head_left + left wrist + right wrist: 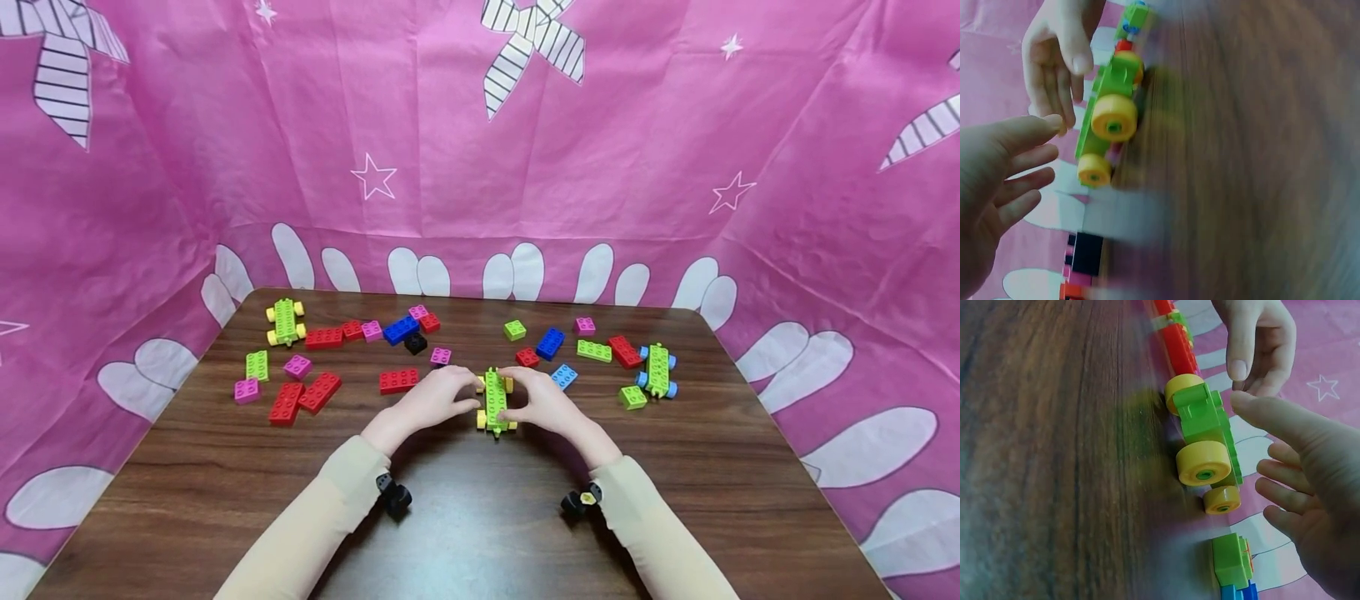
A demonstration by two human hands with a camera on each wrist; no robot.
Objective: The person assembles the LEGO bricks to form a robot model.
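A lime-green toy car base (pixel 496 402) with yellow wheels stands on its wheels at the middle of the table. My left hand (pixel 438 398) hovers at its left side, fingers relaxed and holding nothing. On the other side is my right hand (pixel 546 403), its fingers loosely bent around empty space. Both wrist views show a gap between the fingers and the car base (pixel 1102 87), and its yellow wheels (pixel 1204 464) rest on the wood. The studs on top are bare.
A second yellow-wheeled base (pixel 285 322) stands far left; a blue-wheeled one (pixel 657 370) stands right. Loose bricks lie around, including red bricks (pixel 287 403), a black brick (pixel 416 343), a blue brick (pixel 551 343) and a light-blue brick (pixel 564 377). Pink cloth (pixel 450 167) hangs behind the table.
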